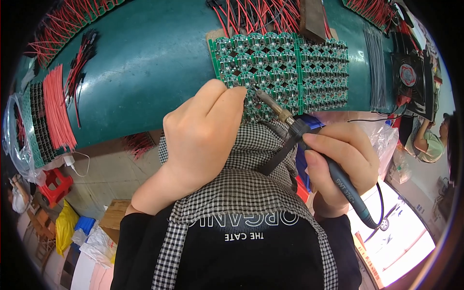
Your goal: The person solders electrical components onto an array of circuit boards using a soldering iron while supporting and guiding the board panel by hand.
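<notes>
My right hand (345,157) grips a soldering iron (300,129) by its dark handle, like a pen. The iron's tip slants up and left, down to a panel of small green circuit boards (275,60) near the table's front edge. Just left of the tip, my left hand (200,128) is closed with thumb and fingers pressed together over the panel's lower left part. Whatever it pinches is hidden by the fingers. Red and black wires (261,17) run from behind the panel's far edge. A brown block (313,21) rests at that edge.
The green table (154,53) also bears bundles of red wires (57,108), black-tipped wires (79,60) and grey wires (373,70). A black fan (411,77) stands at the right. Below are a red stool (55,185) and a cardboard box (115,215). Another person (427,145) is at far right.
</notes>
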Demonstrator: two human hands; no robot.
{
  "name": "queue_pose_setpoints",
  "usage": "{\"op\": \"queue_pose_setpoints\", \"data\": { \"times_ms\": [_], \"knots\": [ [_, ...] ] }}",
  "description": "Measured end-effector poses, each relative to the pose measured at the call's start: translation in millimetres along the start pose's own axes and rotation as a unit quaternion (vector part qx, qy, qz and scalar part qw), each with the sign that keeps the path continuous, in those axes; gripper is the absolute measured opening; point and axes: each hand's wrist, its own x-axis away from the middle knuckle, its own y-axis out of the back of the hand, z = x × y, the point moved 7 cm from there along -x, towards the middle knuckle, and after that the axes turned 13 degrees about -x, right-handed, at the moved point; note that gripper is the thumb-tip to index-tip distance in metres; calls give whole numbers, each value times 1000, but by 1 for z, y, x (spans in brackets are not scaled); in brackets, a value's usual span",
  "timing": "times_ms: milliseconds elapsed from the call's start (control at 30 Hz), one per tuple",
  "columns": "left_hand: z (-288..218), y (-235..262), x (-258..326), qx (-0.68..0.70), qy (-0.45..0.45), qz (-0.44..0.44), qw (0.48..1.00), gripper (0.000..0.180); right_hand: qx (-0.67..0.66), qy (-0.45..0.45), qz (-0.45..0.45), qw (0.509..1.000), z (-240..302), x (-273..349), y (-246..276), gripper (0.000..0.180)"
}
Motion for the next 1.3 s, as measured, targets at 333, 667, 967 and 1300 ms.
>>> {"op": "queue_pose_setpoints", "data": {
  "times_ms": [333,667,967,1300],
  "knots": [
    [5,2,-18,37,31,-54,997,17,-4,15,-37,999,-8,0,12,26],
    [7,0,-19,24,27,-41,999,17,11,-20,-45,999,-11,1,0,21],
    [9,-3,-18,45,51,-48,997,15,-8,11,-8,1000,-14,5,-6,31],
    [11,2,-19,29,51,-30,998,16,0,23,-41,999,-9,7,-2,25]
  ]
}}
